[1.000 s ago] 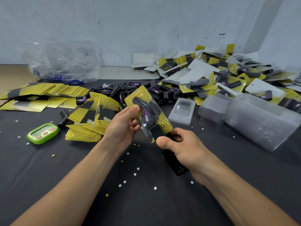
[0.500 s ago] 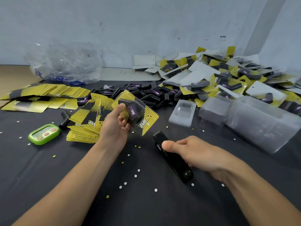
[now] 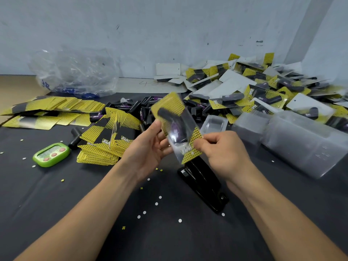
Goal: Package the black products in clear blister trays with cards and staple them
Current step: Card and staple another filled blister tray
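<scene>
Nearest on the dark table (image 3: 56, 213) lie scattered white paper dots (image 3: 179, 220), too many to count, and one black stapler (image 3: 203, 187) lying flat, just right of middle. Above the stapler, both hands hold a single blister pack (image 3: 177, 127) off the table, blurred and tilted: a yellow dotted card with one black product under clear plastic. The left hand (image 3: 148, 147) grips its left edge, thumb in front and fingers curled behind; the right hand (image 3: 224, 151) pinches its lower right corner. One green timer (image 3: 51, 154) sits to the left, with one loose black piece (image 3: 75, 137) beside it. Two heaps of yellow cards (image 3: 109, 138) spread out further back on the left. One empty clear tray (image 3: 214, 124) lies right of the hands, beside a long nested stack of trays (image 3: 301, 140). Farther off are a heap of loose black products (image 3: 143, 108), a pile of finished packs (image 3: 263, 91) and one crumpled plastic bag (image 3: 75, 72) against the wall.
</scene>
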